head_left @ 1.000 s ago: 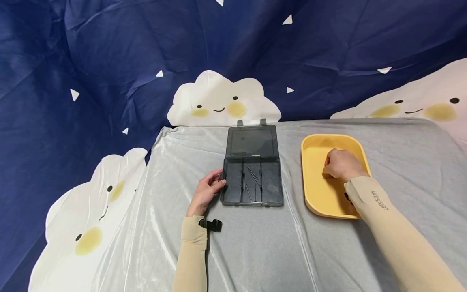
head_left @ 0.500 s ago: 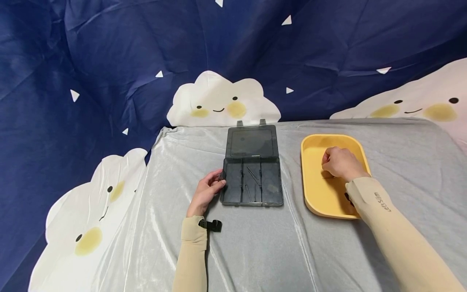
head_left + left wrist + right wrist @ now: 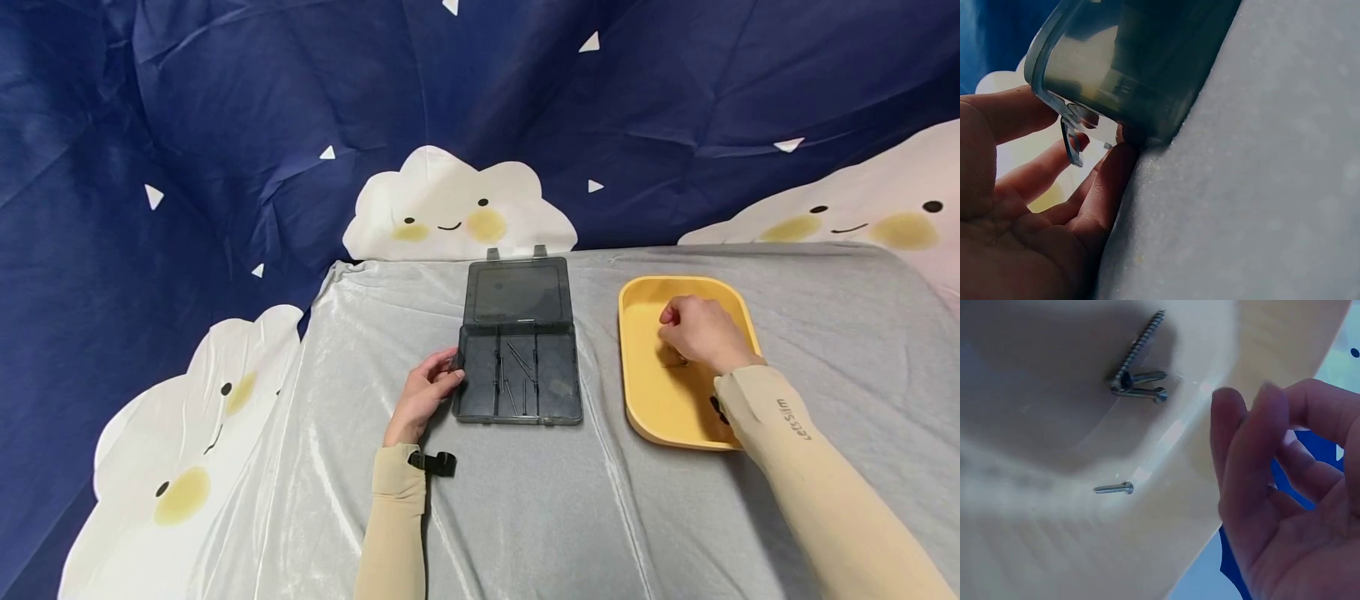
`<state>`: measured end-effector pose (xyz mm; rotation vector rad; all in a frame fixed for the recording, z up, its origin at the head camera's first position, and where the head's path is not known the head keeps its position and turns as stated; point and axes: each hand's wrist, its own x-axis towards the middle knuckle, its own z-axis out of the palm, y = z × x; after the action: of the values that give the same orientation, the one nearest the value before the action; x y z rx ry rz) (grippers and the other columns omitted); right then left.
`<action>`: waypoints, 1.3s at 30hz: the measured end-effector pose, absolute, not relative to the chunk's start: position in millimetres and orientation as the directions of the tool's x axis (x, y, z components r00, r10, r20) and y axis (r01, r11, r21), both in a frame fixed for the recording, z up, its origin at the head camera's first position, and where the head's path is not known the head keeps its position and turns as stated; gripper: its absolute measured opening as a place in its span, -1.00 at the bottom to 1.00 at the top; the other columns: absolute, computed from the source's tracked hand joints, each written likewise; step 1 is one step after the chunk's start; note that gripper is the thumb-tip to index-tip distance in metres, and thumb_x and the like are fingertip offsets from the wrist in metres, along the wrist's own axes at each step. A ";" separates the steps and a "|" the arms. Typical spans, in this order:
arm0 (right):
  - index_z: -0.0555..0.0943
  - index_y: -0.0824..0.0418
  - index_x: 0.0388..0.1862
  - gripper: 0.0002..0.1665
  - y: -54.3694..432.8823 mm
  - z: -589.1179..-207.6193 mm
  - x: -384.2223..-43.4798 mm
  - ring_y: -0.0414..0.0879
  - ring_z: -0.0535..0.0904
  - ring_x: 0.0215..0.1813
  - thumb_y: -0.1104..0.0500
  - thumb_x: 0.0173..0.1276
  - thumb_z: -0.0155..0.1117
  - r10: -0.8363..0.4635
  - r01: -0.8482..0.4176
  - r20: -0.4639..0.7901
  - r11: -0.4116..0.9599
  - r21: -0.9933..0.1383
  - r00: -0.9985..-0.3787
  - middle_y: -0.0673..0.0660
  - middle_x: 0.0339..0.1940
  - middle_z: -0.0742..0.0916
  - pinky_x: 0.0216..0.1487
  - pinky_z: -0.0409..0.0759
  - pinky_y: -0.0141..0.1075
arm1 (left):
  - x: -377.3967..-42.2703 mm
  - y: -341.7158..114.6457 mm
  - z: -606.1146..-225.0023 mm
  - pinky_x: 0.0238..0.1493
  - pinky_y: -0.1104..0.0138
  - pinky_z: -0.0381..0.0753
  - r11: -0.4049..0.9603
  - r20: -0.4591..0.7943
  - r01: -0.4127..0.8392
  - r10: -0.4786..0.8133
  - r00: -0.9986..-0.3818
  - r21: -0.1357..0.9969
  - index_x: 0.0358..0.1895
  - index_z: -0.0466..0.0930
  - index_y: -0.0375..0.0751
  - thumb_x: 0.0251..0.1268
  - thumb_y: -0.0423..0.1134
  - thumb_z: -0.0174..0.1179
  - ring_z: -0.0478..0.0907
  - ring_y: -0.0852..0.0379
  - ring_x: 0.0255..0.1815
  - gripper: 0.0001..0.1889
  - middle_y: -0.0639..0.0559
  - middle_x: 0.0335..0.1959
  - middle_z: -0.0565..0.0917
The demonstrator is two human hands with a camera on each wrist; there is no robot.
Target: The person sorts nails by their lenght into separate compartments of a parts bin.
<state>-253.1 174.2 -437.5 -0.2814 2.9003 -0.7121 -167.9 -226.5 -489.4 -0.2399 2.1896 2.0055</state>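
Note:
My left hand (image 3: pixel 422 393) holds the left side of a dark, see-through compartment box (image 3: pixel 480 412) with its lid (image 3: pixel 519 292) laid back. In the left wrist view, fingers (image 3: pixel 1100 187) reach the box wall (image 3: pixel 1147 69) beside a hanging clip (image 3: pixel 1071 140). Several long screws (image 3: pixel 512 397) lie in the middle compartment. My right hand (image 3: pixel 701 333) is over the yellow tray (image 3: pixel 634 400), thumb and forefinger pinched together. In the right wrist view a small dark metal piece (image 3: pixel 1243 419), mostly hidden, shows between those fingertips. Below lie a clump of screws (image 3: pixel 1141 347) and one lone screw (image 3: pixel 1113 488).
Grey cloth (image 3: pixel 540 500) covers the table under box and tray. Behind hangs a dark blue curtain (image 3: pixel 487 83) printed with white clouds (image 3: pixel 450 192). The tray's raised rim (image 3: pixel 667 279) surrounds the right hand's place.
My right hand has lifted slightly and shifted a little up and left within the tray, uncovering some screws beneath it. The left hand and the box have stayed put.

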 end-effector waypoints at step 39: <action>0.59 0.31 -0.16 -0.80 155.9 -414.2 -246.7 0.16 0.54 -0.17 0.30 0.24 0.15 -0.247 -0.236 0.045 0.833 -0.501 -0.968 0.24 -0.25 0.68 -0.11 0.42 -0.01 | -168.3 -226.7 -490.3 -0.12 0.47 0.55 0.077 -0.231 -0.230 -0.001 -0.973 0.970 0.33 0.38 -0.37 0.27 -0.42 0.21 0.55 0.34 -0.18 -0.46 -0.42 0.16 0.51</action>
<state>-246.7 155.9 -414.2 -0.3936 2.9865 -0.8123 -168.3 -226.7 -490.3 -0.2366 2.1738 2.0119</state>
